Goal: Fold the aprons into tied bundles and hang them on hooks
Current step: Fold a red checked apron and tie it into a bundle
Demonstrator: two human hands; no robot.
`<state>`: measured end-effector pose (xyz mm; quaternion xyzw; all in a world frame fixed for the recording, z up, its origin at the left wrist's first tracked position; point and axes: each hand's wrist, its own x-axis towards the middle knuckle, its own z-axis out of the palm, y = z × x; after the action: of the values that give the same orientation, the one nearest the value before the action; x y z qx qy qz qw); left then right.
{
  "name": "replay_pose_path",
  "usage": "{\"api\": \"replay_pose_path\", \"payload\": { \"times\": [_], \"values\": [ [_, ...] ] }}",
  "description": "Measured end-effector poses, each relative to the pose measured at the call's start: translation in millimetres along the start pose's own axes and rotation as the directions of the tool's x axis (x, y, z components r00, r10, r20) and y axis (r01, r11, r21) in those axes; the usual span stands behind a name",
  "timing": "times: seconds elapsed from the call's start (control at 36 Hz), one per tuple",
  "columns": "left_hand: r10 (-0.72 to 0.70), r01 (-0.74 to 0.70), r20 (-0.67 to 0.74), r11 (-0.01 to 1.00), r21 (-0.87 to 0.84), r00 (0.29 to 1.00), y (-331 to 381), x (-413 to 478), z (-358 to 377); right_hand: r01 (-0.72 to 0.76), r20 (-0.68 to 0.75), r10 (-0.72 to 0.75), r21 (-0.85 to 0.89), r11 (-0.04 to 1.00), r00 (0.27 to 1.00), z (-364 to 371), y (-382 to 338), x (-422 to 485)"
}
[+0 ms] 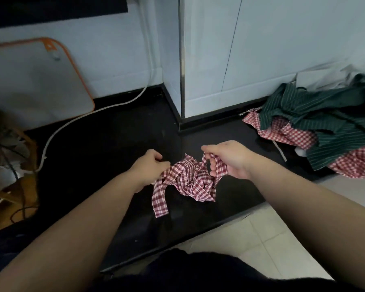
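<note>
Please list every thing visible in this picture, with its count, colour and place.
checked apron: one, red and white, bunched, held between both hands above the ledge
ledge: one, black, centre
apron pile: count unclear, green striped over red checked, on the ledge at right
cable: one, white, across the ledge at left
board: one, white with orange rim, against the wall at left
tiled floor: pale, lower right
left hand: one, grips the apron's left end
right hand: one, fingers curled round an apron strap
</note>
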<state>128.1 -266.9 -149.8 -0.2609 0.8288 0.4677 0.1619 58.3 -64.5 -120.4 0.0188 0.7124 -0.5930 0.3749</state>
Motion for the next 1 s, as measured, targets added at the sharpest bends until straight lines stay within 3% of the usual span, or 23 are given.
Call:
{"api": "replay_pose_path", "payload": {
  "times": [0.11, 0.17, 0.22, 0.31, 0.36, 0.39, 0.42, 0.47, 0.53, 0.56, 0.61, 0.72, 0.78, 0.83, 0.89, 0.94, 1.0],
  "values": [
    [-0.137, 0.136, 0.23, 0.991, 0.016, 0.963, 13, -10, 36, 0.022, 0.064, -0.029, 0.094, 0.995, 0.998, -37, 3, 3],
    [-0.193, 0.173, 0.22, 0.979, 0.109, 0.956, 18, -15, 57, 0.069, 0.066, -0.073, 0.059, 0.996, 0.995, -56, 5, 3],
    [-0.2, 0.194, 0.099, 0.978, 0.072, 0.975, 24, -14, 71, 0.137, 0.055, -0.133, -0.088, 0.987, 0.99, -72, 6, 3],
    [-0.175, 0.106, -0.175, 0.932, -0.347, 0.969, 44, -8, 82, 0.192, 0.055, -0.185, -0.321, 0.927, 0.981, -101, 5, -1],
    [-0.217, 0.007, -0.255, 0.774, -0.633, 0.942, 57, -7, 82, 0.196, 0.037, -0.199, -0.414, 0.889, 0.979, -117, 3, -3],
    [-0.222, -0.025, -0.272, 0.73, -0.683, 0.936, 60, -7, 81, 0.201, 0.02, -0.216, -0.461, 0.864, 0.976, -123, 3, -3],
    [-0.214, -0.035, -0.301, 0.76, -0.649, 0.929, 59, -5, 81, 0.205, -0.001, -0.239, -0.508, 0.837, 0.971, -128, 3, -3],
    [-0.177, 0.072, -0.347, 0.953, -0.296, 0.921, 52, 2, 91, 0.216, -0.037, -0.296, -0.599, 0.771, 0.955, -142, 5, -3],
    [-0.138, 0.183, -0.343, 0.978, 0.102, 0.929, 48, 4, 106, 0.221, -0.053, -0.328, -0.637, 0.738, 0.943, -151, 10, -2],
    [-0.107, 0.169, -0.319, 0.97, 0.173, 0.942, 50, 3, 115, 0.22, -0.054, -0.326, -0.635, 0.741, 0.944, -155, 13, -3],
    [0.036, 0.021, -0.24, 0.973, 0.229, 0.97, 58, -1, 135, 0.218, -0.044, -0.311, -0.618, 0.755, 0.95, -161, 23, -4],
    [0.271, -0.204, -0.079, 0.859, 0.47, 0.959, 75, -1, 170, 0.219, -0.02, -0.275, -0.553, 0.804, 0.961, -169, 41, -7],
    [0.276, -0.226, -0.003, 0.794, 0.565, 0.961, 80, 6, 178, 0.197, -0.025, -0.243, -0.509, 0.838, 0.97, -175, 48, -6],
    [0.227, -0.209, 0.038, 0.802, 0.56, 0.973, 82, 12, 180, 0.167, -0.041, -0.211, -0.476, 0.863, 0.977, -178, 52, -7],
    [0.181, -0.143, -0.019, 0.834, 0.534, 0.983, 86, 20, 179, 0.131, -0.066, -0.174, -0.42, 0.898, 0.983, -181, 55, -6],
    [0.206, -0.083, -0.121, 0.767, 0.636, 0.971, 92, 23, 177, 0.097, -0.087, -0.132, -0.324, 0.941, 0.987, -186, 56, -5],
    [0.234, -0.099, -0.11, 0.729, 0.677, 0.966, 99, 26, 177, 0.078, -0.091, -0.101, -0.223, 0.972, 0.991, -190, 55, -4]
  ]
}}
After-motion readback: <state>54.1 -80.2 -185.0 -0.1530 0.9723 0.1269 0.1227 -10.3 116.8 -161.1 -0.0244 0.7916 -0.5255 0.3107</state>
